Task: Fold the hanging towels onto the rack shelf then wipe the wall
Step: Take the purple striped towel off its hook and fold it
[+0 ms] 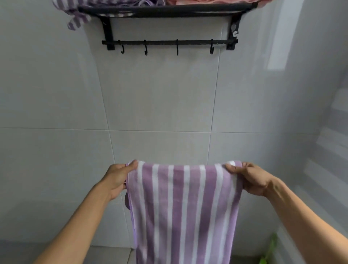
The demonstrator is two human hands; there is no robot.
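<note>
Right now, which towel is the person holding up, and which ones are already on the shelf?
The purple striped towel stretched between the left hand and right hand. It hangs low; another striped towel and a pink towel lie on the black rack.

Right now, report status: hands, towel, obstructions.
Left hand and right hand each pinch a top corner of the striped towel. It hangs spread below the rack. Hooks bare, shelf already holds towels.

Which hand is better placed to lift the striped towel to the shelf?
Neither alone: left hand and right hand each pinch a top corner of the striped towel, level below the rack shelf.
</note>
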